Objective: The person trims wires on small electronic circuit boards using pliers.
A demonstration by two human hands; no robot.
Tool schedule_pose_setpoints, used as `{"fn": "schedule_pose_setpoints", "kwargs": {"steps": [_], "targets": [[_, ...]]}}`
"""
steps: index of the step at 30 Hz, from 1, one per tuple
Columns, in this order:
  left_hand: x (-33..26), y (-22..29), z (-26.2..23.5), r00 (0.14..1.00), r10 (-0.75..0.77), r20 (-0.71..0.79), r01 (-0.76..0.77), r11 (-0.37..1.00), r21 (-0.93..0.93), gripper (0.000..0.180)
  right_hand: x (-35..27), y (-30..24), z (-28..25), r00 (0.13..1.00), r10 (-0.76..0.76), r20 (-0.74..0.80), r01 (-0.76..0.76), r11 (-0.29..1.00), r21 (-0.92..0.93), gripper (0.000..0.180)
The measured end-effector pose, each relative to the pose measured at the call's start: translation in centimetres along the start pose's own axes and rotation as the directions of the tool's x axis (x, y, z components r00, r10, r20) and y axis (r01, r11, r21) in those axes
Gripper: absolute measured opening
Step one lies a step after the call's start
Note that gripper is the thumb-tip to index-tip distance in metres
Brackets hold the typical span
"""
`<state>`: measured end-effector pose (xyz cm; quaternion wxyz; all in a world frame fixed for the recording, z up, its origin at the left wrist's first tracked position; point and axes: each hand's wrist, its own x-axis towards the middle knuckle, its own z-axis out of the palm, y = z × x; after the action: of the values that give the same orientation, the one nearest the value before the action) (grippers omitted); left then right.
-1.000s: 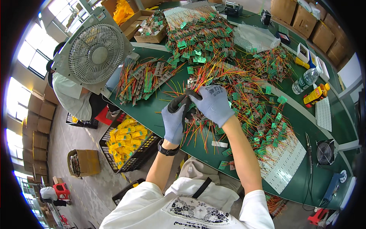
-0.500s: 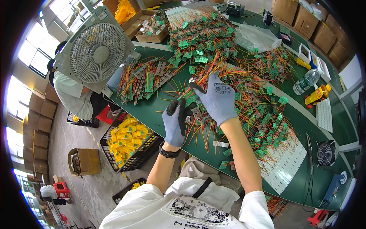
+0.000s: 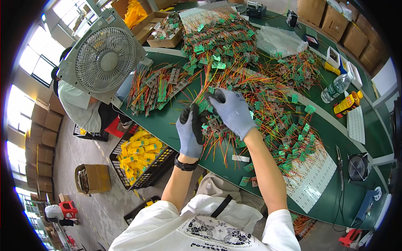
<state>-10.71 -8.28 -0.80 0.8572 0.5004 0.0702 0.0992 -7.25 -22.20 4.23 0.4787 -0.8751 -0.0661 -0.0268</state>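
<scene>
Both my hands wear blue-grey gloves with black fingers and meet over a green work table. My left hand (image 3: 191,131) is closed around a bundle of red and yellow wires (image 3: 205,77), which sticks up and away from its thumb. Just right of it, my right hand (image 3: 235,112) has its fingers curled together close to the bundle; whatever is between its fingertips is hidden. Small circuit boards with wires (image 3: 215,125) lie under and between my hands. A larger heap of green wired boards (image 3: 289,138) spreads to the right.
Stacked wired boards (image 3: 220,42) stand at the back, another pile (image 3: 157,90) lies left. A box fan (image 3: 106,58) rises at the left edge, near a seated person (image 3: 79,100). A bottle (image 3: 337,88) stands at right. A black crate of yellow parts (image 3: 140,154) is below the table.
My right hand has drawn back toward me and left, its fingers curling in. The wire bundle now stands out from my left hand, which has barely shifted.
</scene>
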Motion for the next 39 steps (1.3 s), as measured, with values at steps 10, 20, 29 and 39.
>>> {"fn": "schedule_pose_setpoints", "kwargs": {"steps": [10, 20, 29, 39], "targets": [[-0.1, 0.0, 0.1, 0.993, 0.025, -0.112, -0.012, 0.994, 0.111, 0.022, -0.1, -0.9, -0.4, 0.983, 0.043, -0.178, -0.106, 0.927, -0.359, 0.043], [-0.5, -0.2, 0.2, 0.999, 0.016, 0.041, -0.022, 0.990, 0.138, 0.025, -0.2, 0.9, 1.6, 0.956, -0.290, -0.043, 0.245, 0.870, -0.428, 0.040], [2.9, 2.1, -0.9, 0.858, 0.404, 0.317, -0.487, 0.444, 0.752, 0.046, -0.5, -0.7, 0.1, 0.965, -0.172, -0.196, 0.039, 0.839, -0.543, 0.046], [14.8, 1.7, -8.2, 0.844, 0.203, 0.496, -0.299, -0.590, 0.750, 0.035, -0.4, -0.7, -2.7, 0.917, -0.205, -0.343, 0.067, 0.926, -0.372, 0.033]]}}
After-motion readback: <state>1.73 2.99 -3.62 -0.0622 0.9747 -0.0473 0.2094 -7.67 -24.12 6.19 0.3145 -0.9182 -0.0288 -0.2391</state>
